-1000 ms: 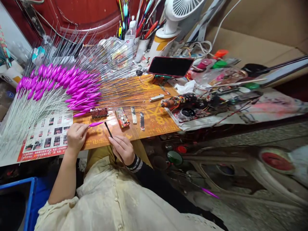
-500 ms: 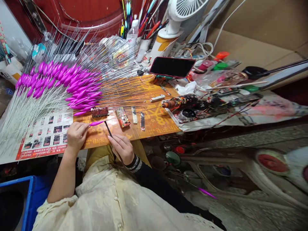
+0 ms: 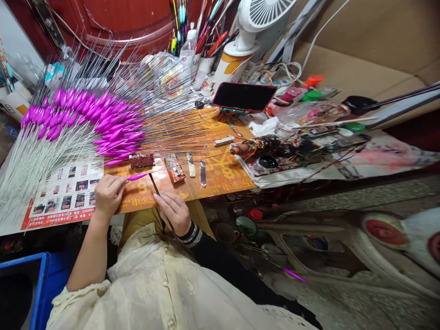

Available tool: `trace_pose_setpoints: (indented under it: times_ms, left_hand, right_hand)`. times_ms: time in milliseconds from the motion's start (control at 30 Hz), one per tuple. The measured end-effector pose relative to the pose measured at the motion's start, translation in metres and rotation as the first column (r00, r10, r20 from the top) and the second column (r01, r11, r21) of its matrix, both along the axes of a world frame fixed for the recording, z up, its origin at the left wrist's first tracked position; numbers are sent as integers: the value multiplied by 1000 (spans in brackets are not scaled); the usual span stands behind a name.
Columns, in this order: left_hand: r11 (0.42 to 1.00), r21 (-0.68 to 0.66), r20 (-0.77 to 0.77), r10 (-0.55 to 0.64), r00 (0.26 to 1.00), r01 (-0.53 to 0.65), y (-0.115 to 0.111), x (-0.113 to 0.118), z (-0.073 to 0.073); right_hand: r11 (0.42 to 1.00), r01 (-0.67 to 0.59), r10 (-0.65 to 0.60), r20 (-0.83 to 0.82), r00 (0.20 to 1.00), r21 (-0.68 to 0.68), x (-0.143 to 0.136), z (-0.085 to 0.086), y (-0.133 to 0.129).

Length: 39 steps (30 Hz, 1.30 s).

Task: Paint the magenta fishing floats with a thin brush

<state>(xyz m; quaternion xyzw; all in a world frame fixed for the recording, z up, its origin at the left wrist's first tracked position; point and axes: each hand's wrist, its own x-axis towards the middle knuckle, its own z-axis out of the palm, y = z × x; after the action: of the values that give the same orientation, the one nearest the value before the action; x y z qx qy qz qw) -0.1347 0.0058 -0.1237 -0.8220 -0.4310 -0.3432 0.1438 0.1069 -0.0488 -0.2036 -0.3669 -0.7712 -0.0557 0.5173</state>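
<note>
My left hand (image 3: 108, 192) pinches one end of a magenta fishing float (image 3: 138, 176), held level over the table's front edge, its thin dark stem pointing right. In my right hand (image 3: 174, 213) is a slim dark paintbrush (image 3: 154, 184); its tip meets the float where the body narrows into the stem, though whether it touches is too small to tell. A large bunch of magenta floats (image 3: 117, 123) lies on the table to the left, with pale tips toward me and dark stems pointing away.
On the orange-topped table (image 3: 220, 176) lie a paint-stained block (image 3: 174, 167), a dark red block (image 3: 142, 160) and small flat strips. A phone (image 3: 244, 96) leans behind them, near a white fan (image 3: 245, 41). Paint clutter is at right; a blue crate (image 3: 44, 275) stands lower left.
Both hands keep their places, with the float and paintbrush still together. The whole view has shifted very slightly.
</note>
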Motion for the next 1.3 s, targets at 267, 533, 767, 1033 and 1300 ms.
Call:
trace_pose_setpoints:
  times_ms: [267, 533, 767, 1033, 1300]
  left_hand:
    - [999, -36, 5, 25, 1000, -25, 0, -1, 1]
    - [999, -33, -21, 29, 999, -29, -3, -3, 9]
    - [983, -112, 5, 148, 989, -146, 19, -14, 45]
    - [847, -281, -190, 411, 891, -451, 94, 10, 68]
    - [881, -236, -143, 385, 912, -409, 98, 0, 80]
  right_hand:
    - [1000, 5, -4, -45, 999, 30, -2, 1, 2]
    - [995, -68, 72, -58, 996, 68, 7, 2, 0]
    - [987, -134, 140, -74, 987, 91, 11, -1, 1]
    - [983, -171, 177, -94, 980, 68, 12, 1, 1]
    - [965, -243, 255, -141, 957, 95, 18, 7, 5]
